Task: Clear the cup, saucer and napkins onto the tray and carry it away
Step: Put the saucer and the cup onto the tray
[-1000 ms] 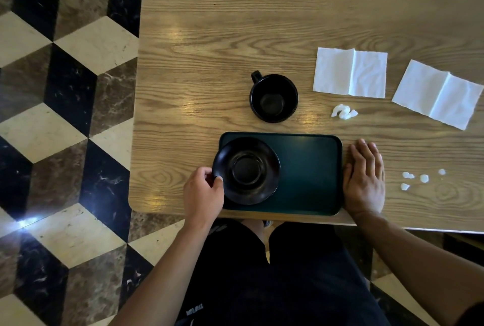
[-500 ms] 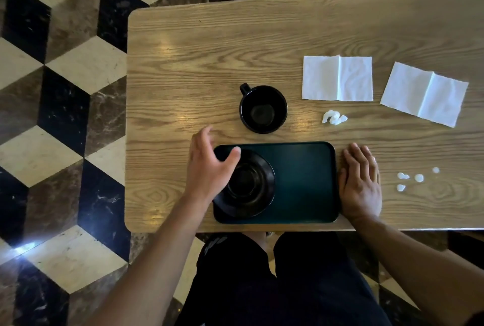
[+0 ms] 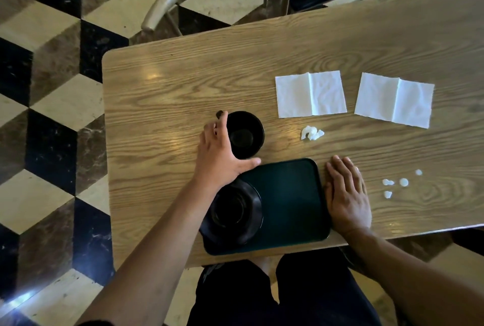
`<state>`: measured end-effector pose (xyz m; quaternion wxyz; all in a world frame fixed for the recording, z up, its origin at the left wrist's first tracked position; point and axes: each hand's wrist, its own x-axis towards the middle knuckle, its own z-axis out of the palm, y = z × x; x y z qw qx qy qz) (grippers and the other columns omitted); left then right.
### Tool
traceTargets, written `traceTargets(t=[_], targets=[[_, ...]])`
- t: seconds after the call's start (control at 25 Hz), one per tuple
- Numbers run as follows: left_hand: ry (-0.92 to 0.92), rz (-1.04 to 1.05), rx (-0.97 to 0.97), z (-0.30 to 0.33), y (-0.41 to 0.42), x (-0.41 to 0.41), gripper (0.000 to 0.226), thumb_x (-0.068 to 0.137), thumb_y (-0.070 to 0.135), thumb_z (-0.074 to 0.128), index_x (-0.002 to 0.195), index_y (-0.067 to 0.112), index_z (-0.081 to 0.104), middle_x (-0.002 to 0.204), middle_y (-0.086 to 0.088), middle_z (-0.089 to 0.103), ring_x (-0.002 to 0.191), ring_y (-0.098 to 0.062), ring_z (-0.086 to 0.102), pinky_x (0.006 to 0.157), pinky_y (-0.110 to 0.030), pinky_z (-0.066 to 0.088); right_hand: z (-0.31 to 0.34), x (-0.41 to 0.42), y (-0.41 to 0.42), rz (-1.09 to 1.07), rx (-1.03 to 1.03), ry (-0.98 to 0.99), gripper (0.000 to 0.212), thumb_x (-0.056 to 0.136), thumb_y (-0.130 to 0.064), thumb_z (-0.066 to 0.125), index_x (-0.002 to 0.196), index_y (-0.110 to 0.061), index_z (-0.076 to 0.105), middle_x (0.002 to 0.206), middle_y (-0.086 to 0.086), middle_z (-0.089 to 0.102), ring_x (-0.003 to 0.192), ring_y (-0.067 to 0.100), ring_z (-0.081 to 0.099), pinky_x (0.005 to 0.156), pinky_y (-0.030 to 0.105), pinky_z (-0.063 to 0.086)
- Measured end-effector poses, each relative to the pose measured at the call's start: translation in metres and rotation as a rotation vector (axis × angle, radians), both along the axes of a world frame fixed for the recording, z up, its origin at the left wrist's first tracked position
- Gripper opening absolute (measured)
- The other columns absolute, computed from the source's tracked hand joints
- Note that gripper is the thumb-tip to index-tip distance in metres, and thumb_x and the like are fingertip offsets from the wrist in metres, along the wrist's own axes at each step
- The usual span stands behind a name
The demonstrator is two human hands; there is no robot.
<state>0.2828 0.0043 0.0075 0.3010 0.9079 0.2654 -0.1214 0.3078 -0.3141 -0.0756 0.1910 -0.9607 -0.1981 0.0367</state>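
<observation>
Left hand has let go of the saucer & moved up to the cup. Half a sec ago it was over the saucer rim; now fingers curl around the cup's left side near the handle, thumb stretched under the cup's near edge. Grip is wide, wrapping but not yet closed; can't tell if skin touches the cup. Means saucer step is done: it sits on the tray's left end, below the wrist. Cup looks like the next item to go.

Right hand lies flat, palm down, fingers together, holding nothing, pressed against the tray's right edge, prob. steadying it.

Cup: black, round, glossy, empty inside, small loop handle. Saucer: black, glossy, ringed well. Tray: dark green, matte, rounded corners. Table: wood grain, slick w/ glare spots. Right of the grip, two flat folded white napkins, a crumpled wad, tiny paper bits beyond the right hand.
</observation>
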Motion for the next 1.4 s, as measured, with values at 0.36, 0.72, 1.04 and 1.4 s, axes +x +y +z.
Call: traceTargets(t=[0.36,0.72,1.04,1.4], targets=[[0.069,-0.350,0.424,0.010,0.023,0.019,0.128,0.054,0.067,0.087,0.158,0.022,0.027,0.145,-0.016,0.034,0.129,-0.039,0.040,0.107,-0.051,0.042,-0.003,0.000,0.000,0.002,-0.001,-0.035,0.047,0.100,-0.024,0.045,0.143,-0.007,0.053,0.157,0.012,0.045,0.151,0.030,0.032,0.124,0.051,0.025],[0.047,-0.611,0.216,0.010,0.031,0.034,0.122,0.069,0.039,0.087,0.164,0.026,0.011,0.165,-0.006,0.020,0.158,-0.034,0.007,0.127,-0.053,0.023,-0.004,-0.001,0.001,-0.008,0.006,-0.048,0.045,0.098,-0.018,0.051,0.142,-0.007,0.056,0.156,0.010,0.046,0.151,0.029,0.033,0.124,0.050,0.026],[0.039,-0.621,0.160,0.026,0.022,0.038,0.117,0.065,0.035,0.085,0.162,0.026,0.021,0.149,-0.011,0.031,0.141,-0.032,0.029,0.116,-0.048,0.041,-0.004,-0.001,0.000,-0.012,0.017,-0.054,0.045,0.098,-0.020,0.049,0.141,-0.008,0.055,0.156,0.009,0.046,0.151,0.028,0.033,0.124,0.049,0.027],[-0.020,-0.510,0.086,0.043,-0.059,-0.001,0.120,0.065,0.062,0.080,0.162,0.024,0.019,0.144,-0.009,0.026,0.133,-0.026,0.029,0.109,-0.038,0.044,-0.003,-0.001,0.001,-0.014,0.017,-0.065,0.044,0.098,-0.018,0.052,0.141,-0.008,0.056,0.156,0.010,0.047,0.150,0.029,0.034,0.124,0.049,0.026]])
